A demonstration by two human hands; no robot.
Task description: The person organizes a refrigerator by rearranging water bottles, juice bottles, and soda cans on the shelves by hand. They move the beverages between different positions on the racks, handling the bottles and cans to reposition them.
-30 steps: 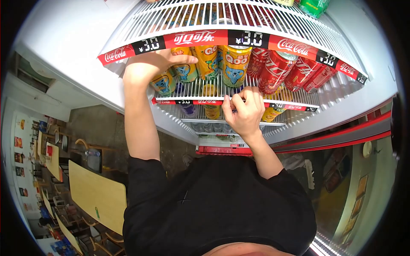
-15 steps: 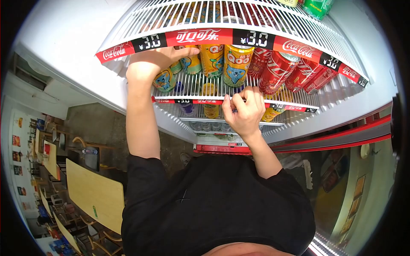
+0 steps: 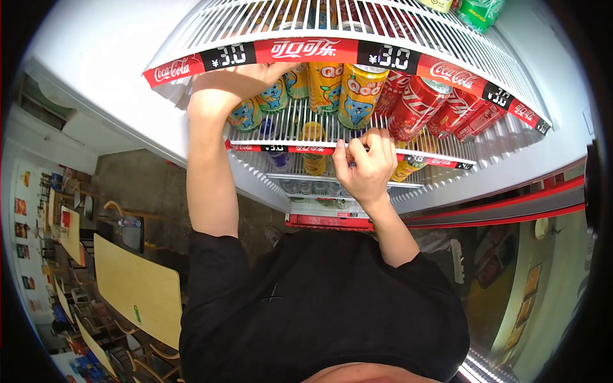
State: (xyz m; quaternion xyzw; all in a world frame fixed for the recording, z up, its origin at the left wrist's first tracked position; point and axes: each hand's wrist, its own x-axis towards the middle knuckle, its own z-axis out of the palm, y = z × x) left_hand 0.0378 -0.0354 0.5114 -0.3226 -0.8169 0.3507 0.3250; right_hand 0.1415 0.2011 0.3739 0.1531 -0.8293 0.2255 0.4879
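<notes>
My left hand (image 3: pixel 223 89) reaches into an open drinks fridge, resting among the yellow Qoo cans (image 3: pixel 357 96) lying on a wire shelf (image 3: pixel 281 148). Its fingertips are hidden behind the red and black price strip (image 3: pixel 300 50) of the shelf above, over a small Qoo can (image 3: pixel 273 94). My right hand (image 3: pixel 367 169) is curled around the front edge of the same wire shelf. Red Coca-Cola cans (image 3: pixel 415 105) lie to the right of the yellow ones.
Green cans (image 3: pixel 476 9) sit on the top shelf. More cans (image 3: pixel 313 165) stand on lower shelves. The fridge's white side wall (image 3: pixel 108 64) is on the left, its glass door (image 3: pixel 511 274) on the right. Wooden tables (image 3: pixel 137 290) and chairs stand on the floor at the left.
My left hand has slid deeper onto the shelf, its fingers now behind the price strip. The right hand has kept its grip on the shelf edge.
</notes>
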